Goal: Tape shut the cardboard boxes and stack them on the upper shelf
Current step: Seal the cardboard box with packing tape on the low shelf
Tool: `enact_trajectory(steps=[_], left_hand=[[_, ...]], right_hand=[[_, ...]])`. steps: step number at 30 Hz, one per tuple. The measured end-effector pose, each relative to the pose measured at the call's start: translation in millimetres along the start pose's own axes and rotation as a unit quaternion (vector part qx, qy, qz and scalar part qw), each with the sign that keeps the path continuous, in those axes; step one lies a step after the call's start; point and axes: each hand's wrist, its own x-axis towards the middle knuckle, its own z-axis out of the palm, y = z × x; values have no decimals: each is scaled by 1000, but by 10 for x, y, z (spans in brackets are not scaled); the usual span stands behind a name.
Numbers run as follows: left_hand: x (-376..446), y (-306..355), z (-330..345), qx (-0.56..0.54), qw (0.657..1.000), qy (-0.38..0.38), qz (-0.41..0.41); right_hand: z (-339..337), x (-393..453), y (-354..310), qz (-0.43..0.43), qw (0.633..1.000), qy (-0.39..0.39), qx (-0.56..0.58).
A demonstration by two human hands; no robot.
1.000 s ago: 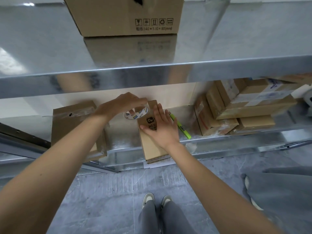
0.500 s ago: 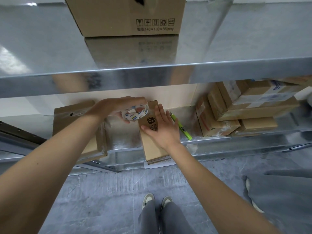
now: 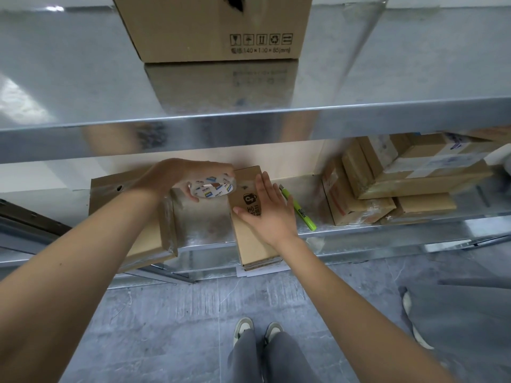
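Observation:
A narrow cardboard box [image 3: 250, 239] with a black logo lies lengthwise on the lower metal shelf [image 3: 204, 228], its near end sticking out past the shelf edge. My right hand [image 3: 266, 210] lies flat on its top, fingers straight. My left hand [image 3: 182, 176] grips a roll of clear tape [image 3: 213, 187] with blue-and-white print, held just left of the box's far end. One cardboard box [image 3: 213, 26] stands on the upper shelf [image 3: 83, 78], at its middle.
A flat cardboard box [image 3: 149, 236] lies on the lower shelf under my left forearm. A green utility knife [image 3: 298, 210] rests right of the narrow box. Several taped boxes [image 3: 401, 183] are piled at the right. Grey floor and my shoes [image 3: 257, 328] are below.
My left hand has carried the tape roll a little left and lower, away from the top of the narrow box. My right hand stays flat on the box.

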Motion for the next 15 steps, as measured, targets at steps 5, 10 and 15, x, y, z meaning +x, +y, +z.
enact_trajectory(steps=[5,10,15], left_hand=[[49,0,15,1,1000,-6,8],[55,14,17,-3,1000,-11,18],[14,-41,5,-6,1000,-12,14]], right_hand=[[-30,-16,15,-12,998,3,62],[-107,1,254,94,958,174,207],[-98,157,785,245,969,6,-4]])
